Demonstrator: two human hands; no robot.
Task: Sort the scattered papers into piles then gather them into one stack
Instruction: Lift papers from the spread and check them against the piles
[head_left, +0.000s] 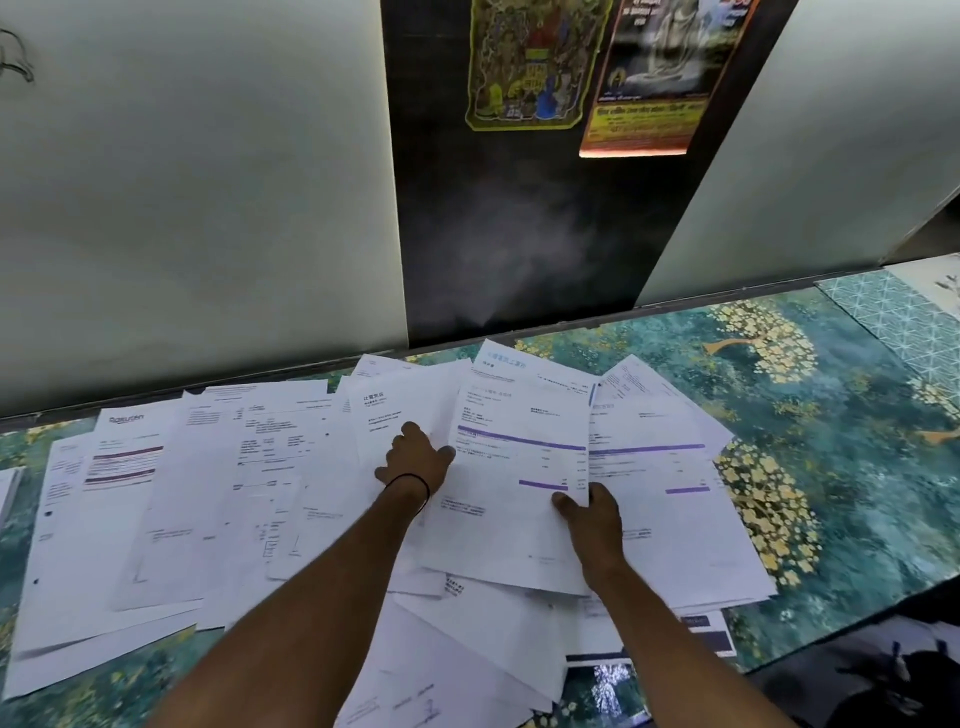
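Observation:
Many white printed papers (218, 467) lie scattered and overlapping across the table. A sheet with purple bars (514, 467) sits on top in the middle. My left hand (415, 460), with a black band at the wrist, holds this sheet's left edge, its thumb against the paper and its fingers curled on the pages beside it. At the sheet's right edge, my right hand (595, 525) pinches it with the thumb on top. A second purple-barred sheet (660, 467) lies just to the right, partly under the first.
The table (831, 415) has a teal cover with yellow flowers. A wall and a dark panel with posters (530, 62) stand right behind it. More papers (467, 649) lie near the front edge between my arms. A patterned sheet (893, 317) lies at far right.

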